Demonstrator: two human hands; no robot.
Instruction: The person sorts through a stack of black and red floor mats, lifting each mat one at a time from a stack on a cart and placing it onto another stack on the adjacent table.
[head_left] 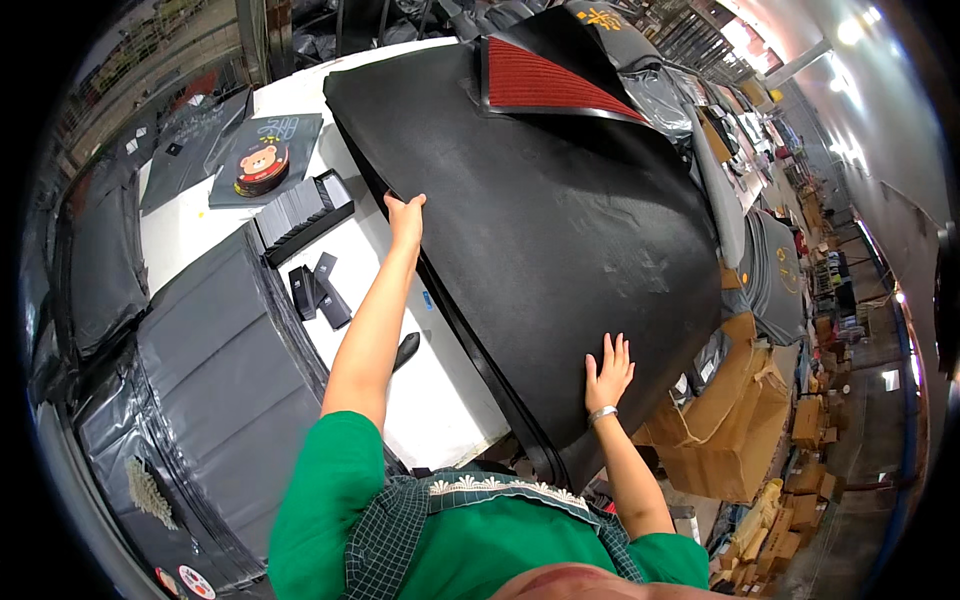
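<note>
A stack of large black rubber-looking mats (500,210) lies across the white table in front of me, dark underside up. The far corner of one is folded over and shows a red ribbed face (545,82) with a black border. At the left edge of the stack, my left hand (405,218) is closed on the mat's rim, its thumb on top and some fingers hidden by the edge. Lower right, my right hand (608,375) rests flat on the black surface with fingers spread, holding nothing.
On the white table (440,400) left of the mats are a box of dark cards (305,215), several small black packets (325,290) and a black-handled tool (406,350). A bear-printed mat (262,165) and grey wrapped bundles (225,330) lie further left. An open cardboard box (735,425) stands right.
</note>
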